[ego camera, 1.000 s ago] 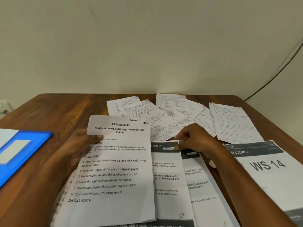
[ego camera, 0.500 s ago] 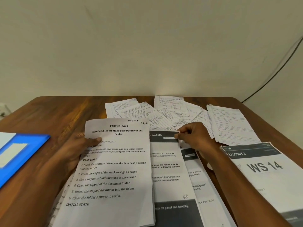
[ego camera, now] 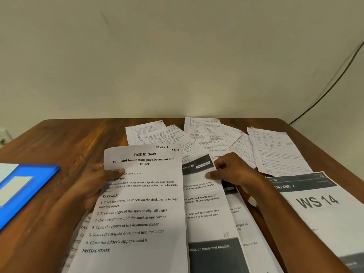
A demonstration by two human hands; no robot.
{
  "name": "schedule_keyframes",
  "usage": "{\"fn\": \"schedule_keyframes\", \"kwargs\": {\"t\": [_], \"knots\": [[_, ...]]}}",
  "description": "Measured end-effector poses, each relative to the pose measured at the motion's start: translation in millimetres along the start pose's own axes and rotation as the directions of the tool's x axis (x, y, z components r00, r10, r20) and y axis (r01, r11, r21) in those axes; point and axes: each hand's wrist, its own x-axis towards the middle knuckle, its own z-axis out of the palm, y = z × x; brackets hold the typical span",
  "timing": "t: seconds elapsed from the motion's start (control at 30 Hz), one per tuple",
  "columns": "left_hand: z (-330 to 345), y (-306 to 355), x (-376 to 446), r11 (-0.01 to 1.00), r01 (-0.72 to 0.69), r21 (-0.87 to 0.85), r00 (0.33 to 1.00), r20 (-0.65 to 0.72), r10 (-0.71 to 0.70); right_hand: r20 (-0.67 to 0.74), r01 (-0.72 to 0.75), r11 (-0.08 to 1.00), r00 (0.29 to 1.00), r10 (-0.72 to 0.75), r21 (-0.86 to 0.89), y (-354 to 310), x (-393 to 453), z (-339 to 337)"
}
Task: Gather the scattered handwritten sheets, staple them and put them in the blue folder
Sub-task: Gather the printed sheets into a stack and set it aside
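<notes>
Several handwritten sheets lie fanned across the far middle of the wooden table, one larger sheet to their right. The blue folder lies at the left edge, partly cut off. My left hand grips a printed "TASK ID: 3649" sheet by its left edge, thumb on top. My right hand pinches the upper right corner of a printed "BALCONY" sheet lying beside it. No stapler is in view.
More printed sheets lie under and right of the BALCONY sheet. A "WS 14 / BALCONY 2" sheet sits at the right edge. A black cable runs down the wall at the right. Bare wood shows at the far left.
My right hand has drawn the BALCONY sheet's corner up and toward me, lifting it off the sheets below. The left hand keeps holding the task sheet, which shifted slightly.
</notes>
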Motion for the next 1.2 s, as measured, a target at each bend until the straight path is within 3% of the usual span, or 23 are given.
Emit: {"fn": "schedule_keyframes", "kwargs": {"t": [0.2, 0.43, 0.67, 0.87, 1.0, 1.2], "knots": [[4, -4, 2, 0.999, 0.02, -0.029, 0.999, 0.049, -0.019, -0.161, -0.025, 0.976, 0.985, 0.061, 0.217, 5, 4, 9], [18, -4, -6, 0.998, -0.014, -0.065, 0.995, 0.1, 0.021, -0.275, 0.017, 0.946, 0.958, 0.077, 0.324, 2, 9, 22], [27, -4, -12, 0.994, 0.009, -0.107, 0.99, 0.139, 0.006, -0.395, 0.057, 0.936, 0.914, 0.09, 0.346, 2, 12, 27], [30, -2, -15, 0.989, 0.064, -0.136, 0.987, 0.156, -0.042, -0.563, 0.111, 0.961, 0.825, 0.052, 0.252, 0, 10, 19], [31, -2, -16, 0.988, 0.062, -0.142, 0.987, 0.157, -0.039, -0.459, 0.071, 0.936, 0.883, 0.102, 0.344, 3, 13, 20], [35, -1, -18, 0.987, 0.051, -0.155, 0.986, 0.164, -0.025, -0.27, 0.064, 0.906, 0.961, 0.057, 0.418, -4, 5, 25]]}}
